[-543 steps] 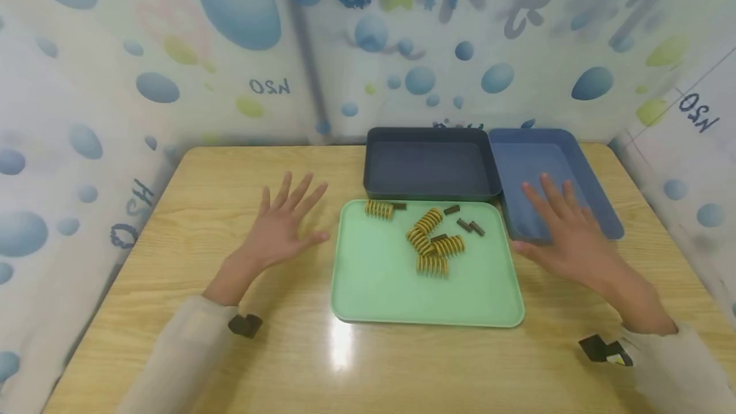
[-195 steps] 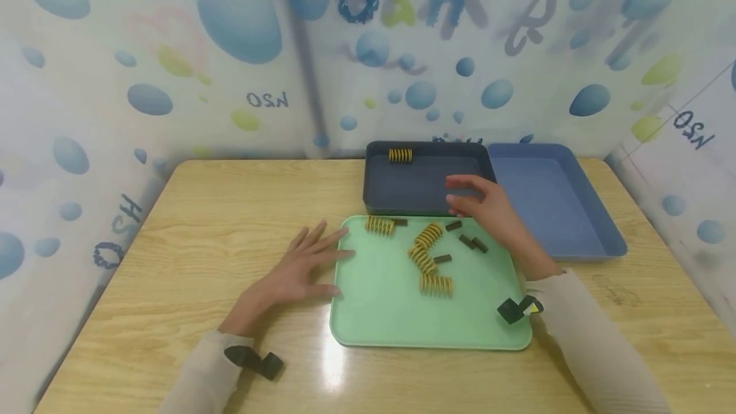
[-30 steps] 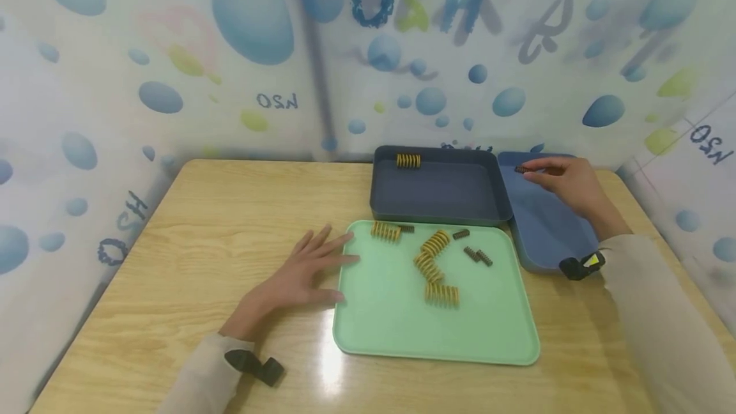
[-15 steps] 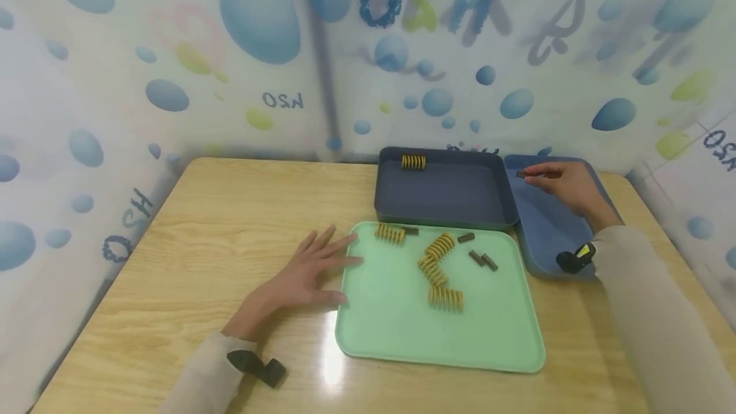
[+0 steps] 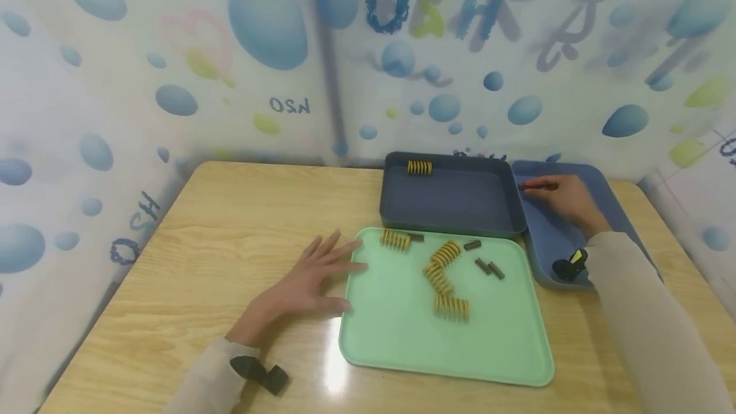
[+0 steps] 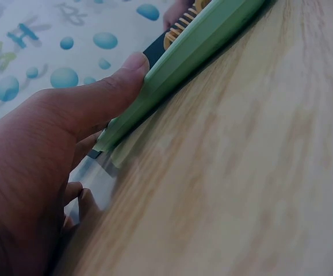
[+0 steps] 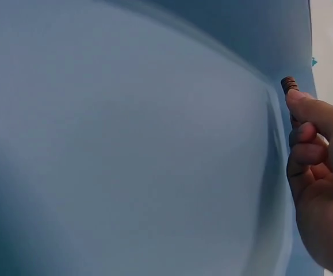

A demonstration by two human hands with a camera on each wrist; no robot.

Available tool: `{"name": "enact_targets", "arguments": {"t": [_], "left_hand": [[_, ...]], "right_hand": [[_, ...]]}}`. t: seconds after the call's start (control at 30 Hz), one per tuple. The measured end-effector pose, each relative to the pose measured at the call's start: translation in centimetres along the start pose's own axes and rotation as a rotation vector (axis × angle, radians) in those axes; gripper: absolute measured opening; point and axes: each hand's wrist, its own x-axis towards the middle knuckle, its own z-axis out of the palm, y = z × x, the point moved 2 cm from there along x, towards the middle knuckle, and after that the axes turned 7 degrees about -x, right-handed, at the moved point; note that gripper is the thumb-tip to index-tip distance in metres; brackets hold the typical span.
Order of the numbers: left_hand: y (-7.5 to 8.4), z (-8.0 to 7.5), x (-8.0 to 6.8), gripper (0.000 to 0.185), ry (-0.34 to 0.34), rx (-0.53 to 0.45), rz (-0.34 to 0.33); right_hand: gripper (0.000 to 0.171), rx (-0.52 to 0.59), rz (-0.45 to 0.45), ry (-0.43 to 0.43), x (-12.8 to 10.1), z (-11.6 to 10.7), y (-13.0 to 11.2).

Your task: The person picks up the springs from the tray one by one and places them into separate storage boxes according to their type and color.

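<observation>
Right hand (image 5: 566,200) is pinching a small dark spring (image 5: 526,188) at its fingertips, low inside the light blue bin (image 5: 615,197). Left hand (image 5: 301,286) lies flat on the desk (image 5: 230,222), fingers spread, thumb pressed against the green tray (image 5: 402,344) edge. Yellow springs (image 5: 439,276) sit to its right.

Head overview; two close wrist views

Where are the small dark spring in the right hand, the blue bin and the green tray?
dark spring (image 7: 289,84), right wrist view, its exposed end.
blue bin (image 5: 611,177), head view, far rim.
green tray (image 5: 402,331), head view, bare floor.
</observation>
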Motion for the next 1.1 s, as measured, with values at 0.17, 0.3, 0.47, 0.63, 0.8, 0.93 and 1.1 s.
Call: {"name": "enact_targets", "arguments": {"t": [0.17,0.3,0.47,0.63,0.8,0.93,1.1], "left_hand": [[0.1,0.2,-0.1,0.07,0.008,0.012,0.005],[0.0,0.1,-0.1,0.068,0.009,0.025,0.008],[0.0,-0.2,0.0,0.068,0.001,0.03,0.008],[-0.1,-0.2,0.2,0.069,-0.006,0.043,0.007],[0.1,-0.1,0.3,0.067,-0.01,0.033,0.006],[0.2,-0.2,0.2,0.067,-0.004,0.027,0.002],[0.1,-0.1,0.0,0.068,-0.005,0.017,-0.007]], "right_hand": [[0.049,-0.005,-0.016,0.004,0.1,0.4,0.1],[0.047,0.002,-0.032,0.013,0.2,0.6,0.0],[0.045,-0.012,-0.03,0.023,0.2,0.7,-0.1],[0.041,0.012,-0.033,0.045,-0.1,0.5,-0.2],[0.041,0.015,0.004,0.077,-0.6,-0.5,-0.5],[0.047,0.014,-0.003,0.073,-1.1,-1.5,-1.3],[0.048,-0.021,-0.034,0.1,-1.7,-1.9,-2.4]]}}
